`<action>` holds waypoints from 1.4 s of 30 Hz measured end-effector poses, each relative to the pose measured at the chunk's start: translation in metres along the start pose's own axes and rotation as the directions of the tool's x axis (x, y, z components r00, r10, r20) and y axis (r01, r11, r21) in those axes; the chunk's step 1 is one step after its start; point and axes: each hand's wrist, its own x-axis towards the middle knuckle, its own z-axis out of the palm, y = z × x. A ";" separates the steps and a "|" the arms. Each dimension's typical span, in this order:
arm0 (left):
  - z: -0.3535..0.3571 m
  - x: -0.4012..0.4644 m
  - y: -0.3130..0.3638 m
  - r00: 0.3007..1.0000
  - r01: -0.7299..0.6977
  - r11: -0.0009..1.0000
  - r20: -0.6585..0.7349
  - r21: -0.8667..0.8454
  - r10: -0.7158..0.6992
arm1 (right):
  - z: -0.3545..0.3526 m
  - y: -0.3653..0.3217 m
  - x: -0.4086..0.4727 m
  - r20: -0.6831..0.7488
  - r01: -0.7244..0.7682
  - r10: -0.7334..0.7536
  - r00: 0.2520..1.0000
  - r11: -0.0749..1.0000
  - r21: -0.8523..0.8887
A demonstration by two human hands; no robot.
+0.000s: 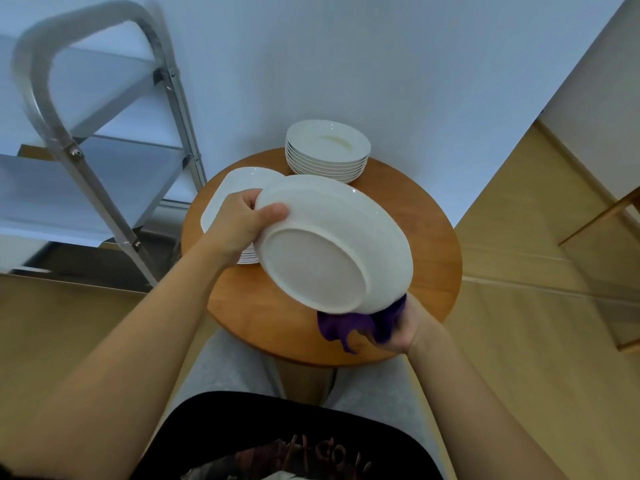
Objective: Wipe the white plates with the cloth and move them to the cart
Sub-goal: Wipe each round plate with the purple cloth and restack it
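Observation:
My left hand [242,221] grips the rim of a white plate [332,244], tilted with its underside toward me above the round wooden table [433,244]. My right hand [407,327] is under the plate's lower edge, closed on a purple cloth [360,323] pressed against the plate; most of its fingers are hidden. A stack of several white plates [327,150] stands at the table's far edge. A second stack [239,183] sits at the table's left, partly behind my left hand. The metal cart [104,140] with white shelves stands to the left.
A pale wall [381,64] rises behind the table. Wooden floor [536,341] surrounds the table, with a wooden furniture piece [616,216] at the right edge. My knees in grey trousers [235,368] are under the table's near edge.

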 end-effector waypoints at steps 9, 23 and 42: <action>0.013 -0.023 -0.002 0.907 0.083 0.873 -0.325 -0.481 -0.266 | -0.010 -0.024 -0.008 0.037 0.602 -0.639 0.768 0.741 0.297; 0.016 -0.057 0.021 0.963 0.260 0.834 0.196 -0.486 -0.186 | 0.014 -0.045 -0.020 0.239 0.792 -0.756 0.609 0.560 -0.245; 0.041 -0.086 0.030 0.968 0.146 0.650 -0.027 -0.746 -0.248 | 0.085 -0.001 -0.034 0.695 0.843 -0.582 0.422 -0.031 -0.538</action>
